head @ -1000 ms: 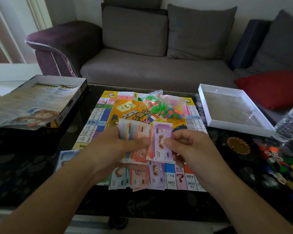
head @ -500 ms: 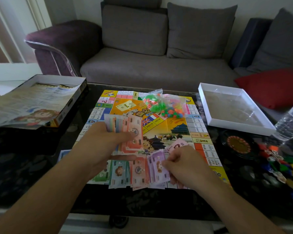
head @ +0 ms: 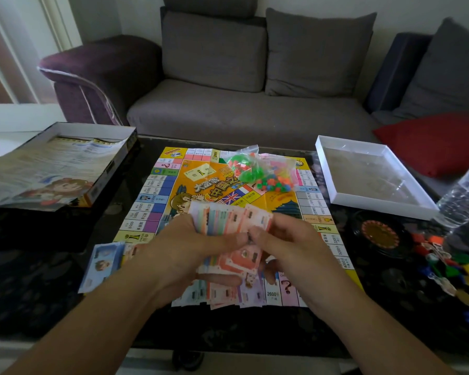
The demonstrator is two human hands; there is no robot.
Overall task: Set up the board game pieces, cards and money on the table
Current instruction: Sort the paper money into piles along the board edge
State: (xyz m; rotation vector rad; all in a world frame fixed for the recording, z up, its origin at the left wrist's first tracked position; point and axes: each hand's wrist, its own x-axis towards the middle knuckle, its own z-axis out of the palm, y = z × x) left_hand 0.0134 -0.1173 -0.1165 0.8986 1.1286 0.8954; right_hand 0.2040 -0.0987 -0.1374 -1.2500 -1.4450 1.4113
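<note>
Right hand [head: 290, 247] back from near-edge piles [head: 228, 293], pinching next note; left hand [head: 184, 247] grips money fan [head: 228, 219]; sorting continues.

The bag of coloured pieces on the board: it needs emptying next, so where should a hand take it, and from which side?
Pinch the crumpled loose plastic at the far top of the bag of coloured pieces, coming from above; the pieces bulge lower down, so that slack film probably gives the surest hold.
</note>
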